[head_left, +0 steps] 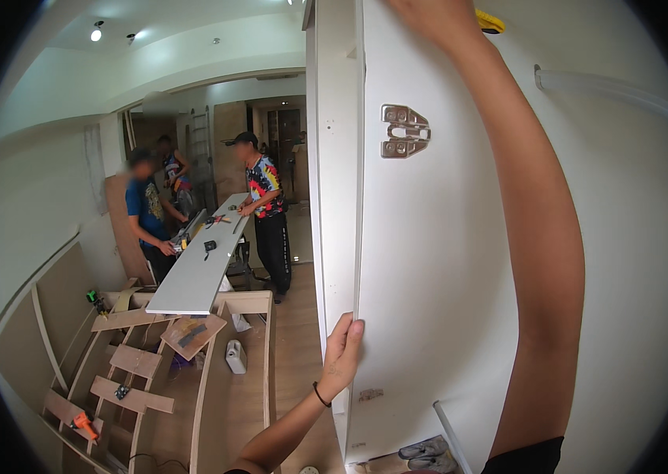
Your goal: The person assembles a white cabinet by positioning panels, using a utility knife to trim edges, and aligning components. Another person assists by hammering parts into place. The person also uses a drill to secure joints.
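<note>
A tall white cabinet panel (429,261) stands upright right in front of me. My left hand (342,351) is closed round its left edge low down, the thumb on the near face. A dark band circles that wrist. My right arm reaches up across the panel to my right hand (436,20), whose fingers are cut off by the top of the view. Beside that hand is a yellow object (490,21), only partly seen. A metal hinge plate (405,131) is fixed to the panel's upper part, and a smaller-looking metal plate (371,394) sits low down.
A pale rail (614,91) runs along the right wall. Grey shoes (427,452) lie at the panel's foot. To the left is a wooden frame (199,403) with an orange power tool (85,426). Beyond, several people stand around a long white board (191,276) bearing tools.
</note>
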`<state>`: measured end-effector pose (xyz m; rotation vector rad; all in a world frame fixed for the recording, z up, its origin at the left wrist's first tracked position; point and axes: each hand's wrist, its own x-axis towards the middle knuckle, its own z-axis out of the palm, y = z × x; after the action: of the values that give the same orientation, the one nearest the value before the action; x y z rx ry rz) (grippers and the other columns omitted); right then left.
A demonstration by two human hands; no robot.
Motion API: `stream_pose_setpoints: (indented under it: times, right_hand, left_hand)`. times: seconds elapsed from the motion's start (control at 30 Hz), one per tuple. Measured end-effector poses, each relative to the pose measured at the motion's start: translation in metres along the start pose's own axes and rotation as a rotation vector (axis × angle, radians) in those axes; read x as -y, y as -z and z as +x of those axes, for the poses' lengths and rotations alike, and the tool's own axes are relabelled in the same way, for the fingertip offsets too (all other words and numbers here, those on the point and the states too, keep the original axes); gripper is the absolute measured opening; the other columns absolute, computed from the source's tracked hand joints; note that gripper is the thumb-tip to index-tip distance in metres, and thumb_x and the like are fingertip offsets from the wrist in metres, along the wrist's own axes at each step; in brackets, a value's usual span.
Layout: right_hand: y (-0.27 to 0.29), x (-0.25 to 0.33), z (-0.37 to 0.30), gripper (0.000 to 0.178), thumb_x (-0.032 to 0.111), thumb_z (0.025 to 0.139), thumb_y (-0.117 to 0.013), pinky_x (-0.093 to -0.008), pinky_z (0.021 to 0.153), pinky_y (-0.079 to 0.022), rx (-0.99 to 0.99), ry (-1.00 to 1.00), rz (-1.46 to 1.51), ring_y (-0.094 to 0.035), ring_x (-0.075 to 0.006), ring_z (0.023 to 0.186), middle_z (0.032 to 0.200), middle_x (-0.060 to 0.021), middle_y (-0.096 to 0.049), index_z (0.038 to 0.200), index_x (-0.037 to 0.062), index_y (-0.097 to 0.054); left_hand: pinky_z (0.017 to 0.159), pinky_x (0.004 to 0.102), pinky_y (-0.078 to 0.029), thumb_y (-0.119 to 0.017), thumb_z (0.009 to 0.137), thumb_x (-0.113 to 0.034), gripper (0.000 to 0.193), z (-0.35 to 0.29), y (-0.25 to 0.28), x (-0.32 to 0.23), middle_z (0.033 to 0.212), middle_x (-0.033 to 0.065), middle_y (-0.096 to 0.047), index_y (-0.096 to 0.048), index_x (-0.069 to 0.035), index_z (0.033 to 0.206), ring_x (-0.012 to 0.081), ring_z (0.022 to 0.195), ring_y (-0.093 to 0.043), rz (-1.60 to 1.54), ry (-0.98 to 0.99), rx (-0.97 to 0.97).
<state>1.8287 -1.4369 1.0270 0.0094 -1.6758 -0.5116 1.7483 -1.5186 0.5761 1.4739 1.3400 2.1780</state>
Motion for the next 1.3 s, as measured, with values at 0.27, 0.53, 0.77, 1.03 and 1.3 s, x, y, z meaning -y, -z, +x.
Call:
stream_pose_setpoints:
  times: [0.27,0.53,0.77,1.03,1.3]
  right_hand:
    - [-0.01,0.0,-0.01,0.02,0.021,0.099,-0.057,-0.0335,0.082,-0.053,-0.152,0.14,-0.161,-0.064,-0.0195,0.09,0.097,-0.0076,-0.069,0.102,0.0078,-0.072]
    - [-0.016,-0.003,-0.007,0.022,0.02,0.1,-0.054,-0.035,0.089,-0.054,-0.133,0.143,-0.123,-0.065,-0.021,0.094,0.1,-0.0101,-0.069,0.102,0.0056,-0.071]
    - [-0.013,0.002,0.02,0.021,0.013,0.098,-0.056,-0.038,0.093,-0.052,-0.243,0.024,-0.003,-0.065,-0.0273,0.098,0.1,-0.0139,-0.068,0.108,0.0015,-0.07]
    - [-0.017,0.01,0.021,0.019,0.01,0.095,-0.057,-0.0417,0.093,-0.049,-0.283,-0.047,-0.057,-0.063,-0.0321,0.101,0.104,-0.0167,-0.067,0.102,-0.0026,-0.07]
    - [-0.012,0.011,0.009,0.021,0.011,0.096,-0.057,-0.0417,0.094,-0.049,-0.213,-0.049,-0.138,-0.063,-0.0292,0.102,0.104,-0.0145,-0.068,0.105,-0.0006,-0.071]
  left_hand:
    - [0.069,0.0212,-0.035,-0.046,0.107,-0.033,0.032,-0.005,-0.011,-0.003,0.081,-0.0051,-0.041,-0.055,-0.002,0.104,0.0049,0.076,-0.035,0.044,0.011,-0.106]
    - [0.067,0.0206,-0.034,-0.047,0.107,-0.034,0.033,-0.006,-0.014,0.0,0.081,-0.0057,-0.041,-0.055,-0.002,0.107,0.0049,0.075,-0.034,0.008,0.051,-0.116]
    - [0.067,0.021,-0.035,-0.047,0.107,-0.034,0.033,-0.008,-0.004,0.006,0.081,-0.0051,-0.04,-0.055,-0.002,0.11,0.0049,0.075,-0.034,-0.039,0.065,-0.021]
    - [0.067,0.0206,-0.034,-0.049,0.106,-0.034,0.033,-0.027,0.012,0.021,0.082,-0.0055,-0.04,-0.056,-0.003,0.113,0.0043,0.075,-0.034,-0.028,0.207,0.122]
    - [0.065,0.0197,-0.034,-0.054,0.105,-0.026,0.03,-0.035,0.016,0.027,0.082,-0.0061,-0.045,-0.058,0.0,0.118,0.0031,0.074,-0.036,-0.085,0.264,0.136]
